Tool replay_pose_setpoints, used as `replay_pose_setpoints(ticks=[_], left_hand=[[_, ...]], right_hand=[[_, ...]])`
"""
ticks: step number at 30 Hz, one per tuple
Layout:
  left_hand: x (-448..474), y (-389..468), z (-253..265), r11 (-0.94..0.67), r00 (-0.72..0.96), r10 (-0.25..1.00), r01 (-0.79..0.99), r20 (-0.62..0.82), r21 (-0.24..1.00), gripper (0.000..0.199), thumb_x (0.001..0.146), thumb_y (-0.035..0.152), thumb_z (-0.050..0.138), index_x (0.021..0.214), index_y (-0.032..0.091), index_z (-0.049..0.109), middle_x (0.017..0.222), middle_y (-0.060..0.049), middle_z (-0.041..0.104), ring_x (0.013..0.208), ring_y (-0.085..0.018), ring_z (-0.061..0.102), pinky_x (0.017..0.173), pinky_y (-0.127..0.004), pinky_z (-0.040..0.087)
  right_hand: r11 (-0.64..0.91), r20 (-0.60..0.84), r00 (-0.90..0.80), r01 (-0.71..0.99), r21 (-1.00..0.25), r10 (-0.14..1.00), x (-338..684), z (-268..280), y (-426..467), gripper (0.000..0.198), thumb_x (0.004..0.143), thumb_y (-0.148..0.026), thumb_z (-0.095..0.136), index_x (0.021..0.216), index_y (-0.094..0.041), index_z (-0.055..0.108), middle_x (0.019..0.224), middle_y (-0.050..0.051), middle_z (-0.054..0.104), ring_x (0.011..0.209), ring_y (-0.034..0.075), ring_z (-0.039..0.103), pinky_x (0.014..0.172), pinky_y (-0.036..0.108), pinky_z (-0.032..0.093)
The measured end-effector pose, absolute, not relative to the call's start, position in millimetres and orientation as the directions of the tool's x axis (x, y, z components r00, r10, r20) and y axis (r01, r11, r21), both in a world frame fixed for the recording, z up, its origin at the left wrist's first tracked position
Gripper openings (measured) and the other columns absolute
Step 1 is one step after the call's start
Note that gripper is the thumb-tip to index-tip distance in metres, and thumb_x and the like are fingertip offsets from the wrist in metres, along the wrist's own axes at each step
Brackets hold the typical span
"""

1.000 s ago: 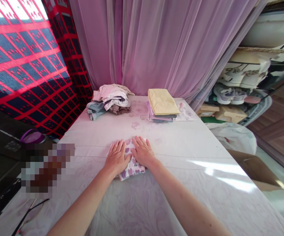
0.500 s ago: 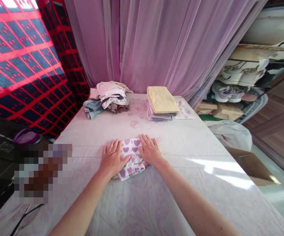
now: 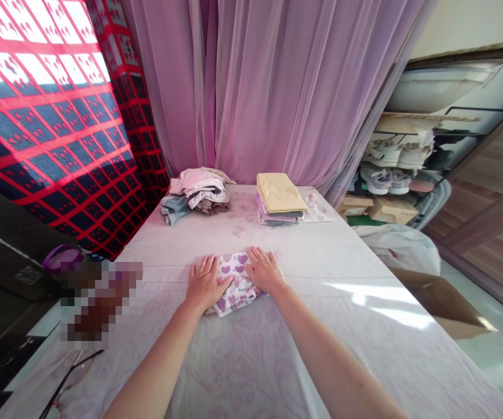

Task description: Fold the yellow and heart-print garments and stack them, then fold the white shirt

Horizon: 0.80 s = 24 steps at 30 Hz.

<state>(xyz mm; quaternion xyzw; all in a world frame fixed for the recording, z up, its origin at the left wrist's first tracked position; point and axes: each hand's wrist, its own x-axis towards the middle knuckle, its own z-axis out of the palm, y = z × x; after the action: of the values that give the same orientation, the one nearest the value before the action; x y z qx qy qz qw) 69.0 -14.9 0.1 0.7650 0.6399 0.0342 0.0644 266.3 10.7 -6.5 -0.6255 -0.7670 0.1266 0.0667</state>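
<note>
A folded white garment with purple hearts [image 3: 235, 266] and a gathered, elastic-looking edge lies on the pale floral-covered table [image 3: 347, 337] in front of me. My left hand [image 3: 206, 283] rests flat on its left side, fingers stretched out and thumb over the cloth. On the right side lies my right hand [image 3: 266, 270], also flat with fingers extended. Parts of the garment are hidden beneath both palms. Farther back stands a neat stack of folded clothes [image 3: 281, 193], yellow on top with purple and grey below. Left of that stack is a loose heap of clothes [image 3: 201, 189].
Purple curtains [image 3: 268, 93] hang behind the table. A rack with shoes [image 3: 384, 179] and boxes stands at the right, with an open cardboard box [image 3: 441, 305] below. A purple-rimmed bucket [image 3: 62, 257] and a dark cable [image 3: 66, 378] are at the left.
The camera view has tilted up and shifted slightly, so the scene sits lower. Both hands stay flat on the heart-patterned garment.
</note>
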Motion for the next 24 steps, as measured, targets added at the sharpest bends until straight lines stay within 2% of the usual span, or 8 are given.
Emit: replay_pose_setpoints(ticks=[5, 10, 15, 17, 19, 21, 24], left_hand=[[69.5, -13.4, 1.5, -0.153, 0.165, 0.984, 0.978, -0.072, 0.141, 0.07, 0.094, 0.058, 0.033, 0.151, 0.018, 0.032, 0.162, -0.01, 0.025, 0.15, -0.026, 0.019, 0.119, -0.056, 0.016], [70.0, -12.4, -0.2, -0.146, 0.155, 0.986, 0.979, -0.055, 0.141, 0.07, 0.093, 0.059, 0.035, 0.151, 0.018, 0.033, 0.161, -0.011, 0.026, 0.149, -0.026, 0.02, 0.118, -0.057, 0.017], [70.8, -11.3, -0.8, -0.145, 0.153, 0.987, 0.979, -0.052, 0.141, 0.07, 0.093, 0.059, 0.035, 0.15, 0.018, 0.034, 0.16, -0.012, 0.028, 0.149, -0.028, 0.021, 0.117, -0.059, 0.017], [71.4, -10.5, 0.1, -0.14, 0.151, 0.986, 0.981, -0.075, 0.134, 0.071, 0.092, 0.058, 0.035, 0.151, 0.018, 0.034, 0.161, -0.014, 0.026, 0.149, -0.029, 0.02, 0.117, -0.06, 0.017], [72.0, -9.9, 1.5, -0.131, 0.145, 0.983, 0.984, -0.114, 0.124, 0.072, 0.092, 0.058, 0.035, 0.152, 0.017, 0.031, 0.161, -0.014, 0.023, 0.15, -0.03, 0.018, 0.117, -0.06, 0.017], [72.3, -9.8, 2.6, -0.124, 0.14, 0.98, 0.986, -0.141, 0.116, 0.073, 0.093, 0.057, 0.034, 0.153, 0.016, 0.028, 0.162, -0.013, 0.021, 0.15, -0.03, 0.016, 0.117, -0.059, 0.015], [71.8, -10.3, 2.8, -0.128, 0.143, 0.982, 0.984, -0.124, 0.124, 0.073, 0.092, 0.056, 0.036, 0.153, 0.015, 0.029, 0.162, -0.013, 0.022, 0.15, -0.029, 0.018, 0.118, -0.058, 0.015]], right_hand=[[0.184, -0.058, -0.209, 0.94, -0.288, 0.976, 264.2, -6.4, 10.7, 0.058, 0.099, -0.04, 0.028, 0.153, -0.018, 0.032, 0.161, 0.007, 0.025, 0.149, 0.022, 0.018, 0.12, 0.051, 0.009], [0.185, -0.077, -0.217, 0.937, -0.295, 0.973, 267.1, -0.4, 11.4, 0.057, 0.099, -0.039, 0.03, 0.153, -0.019, 0.032, 0.162, 0.006, 0.024, 0.149, 0.021, 0.016, 0.12, 0.05, 0.009], [0.125, -0.164, -0.178, 0.948, -0.292, 0.97, 252.5, 26.5, 20.7, 0.054, 0.099, -0.038, 0.03, 0.149, -0.018, 0.038, 0.159, 0.01, 0.03, 0.147, 0.026, 0.023, 0.118, 0.055, 0.015], [0.142, -0.11, -0.181, 0.945, -0.295, 0.977, 235.7, 35.3, 24.6, 0.054, 0.099, -0.037, 0.03, 0.149, -0.018, 0.039, 0.16, 0.011, 0.029, 0.148, 0.025, 0.021, 0.119, 0.053, 0.012], [0.228, -0.009, -0.244, 0.92, -0.319, 0.97, 217.5, 37.5, 27.0, 0.052, 0.099, -0.034, 0.032, 0.148, -0.019, 0.04, 0.16, 0.009, 0.03, 0.148, 0.021, 0.022, 0.12, 0.046, 0.012], [0.304, 0.051, -0.306, 0.887, -0.349, 0.951, 204.5, 32.3, 27.2, 0.05, 0.099, -0.031, 0.031, 0.147, -0.018, 0.042, 0.157, 0.009, 0.036, 0.144, 0.018, 0.03, 0.119, 0.038, 0.019], [0.319, 0.023, -0.335, 0.874, -0.367, 0.942, 201.8, 17.3, 24.5, 0.05, 0.099, -0.027, 0.03, 0.146, -0.016, 0.043, 0.153, 0.011, 0.043, 0.141, 0.018, 0.037, 0.116, 0.036, 0.026]])
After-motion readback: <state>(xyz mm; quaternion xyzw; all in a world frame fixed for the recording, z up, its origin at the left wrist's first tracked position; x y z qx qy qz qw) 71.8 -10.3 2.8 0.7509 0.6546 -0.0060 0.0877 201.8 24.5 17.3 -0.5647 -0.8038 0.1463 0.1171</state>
